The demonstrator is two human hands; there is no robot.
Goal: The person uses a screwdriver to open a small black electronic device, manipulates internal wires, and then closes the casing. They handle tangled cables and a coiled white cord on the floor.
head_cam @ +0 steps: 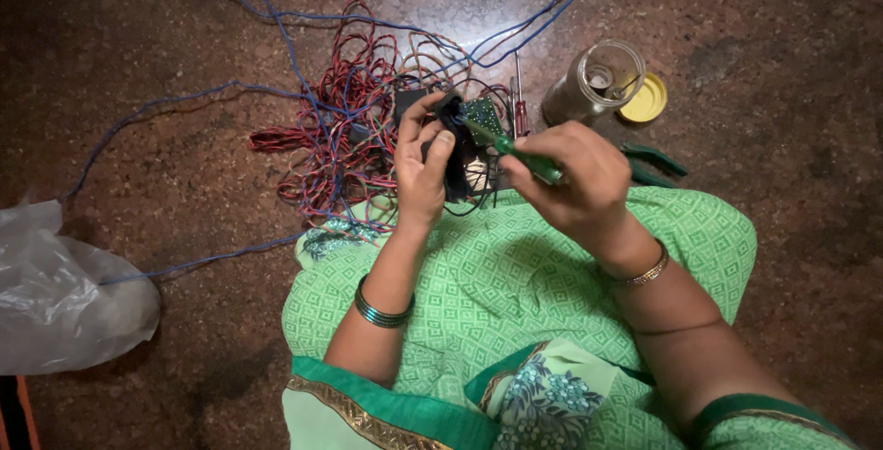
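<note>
A clear plastic bag [64, 298] is lying crumpled at far left on the dark speckled floor [184, 27]. A blue wire [166, 105] is running across the floor from there toward the middle, looping into a tangle of red and blue wires [331, 128] just beyond my knees.

My left hand [421, 169] is gripping a small black part [452, 151] with a green circuit board [483, 117] on it, thumb and fingers wrapped round its left side, holding it up over the wire pile. Green bangles [382, 310] are sitting on that wrist.

My right hand [575, 178] is closed around a green-handled screwdriver [520, 155], its tip touching the black part near the board. So the hands are close together, each clamped on its own thing, meeting at the part. A gold bangle [644, 273] is on the right wrist.

A red-handled screwdriver [520, 105] is lying on the floor just behind the board. Further right a glass jar [593, 82] is lying tilted, its yellow lid [644, 100] beside it, touching or nearly so. Green-handled pliers [653, 163] are poking out just past my right hand.
</note>
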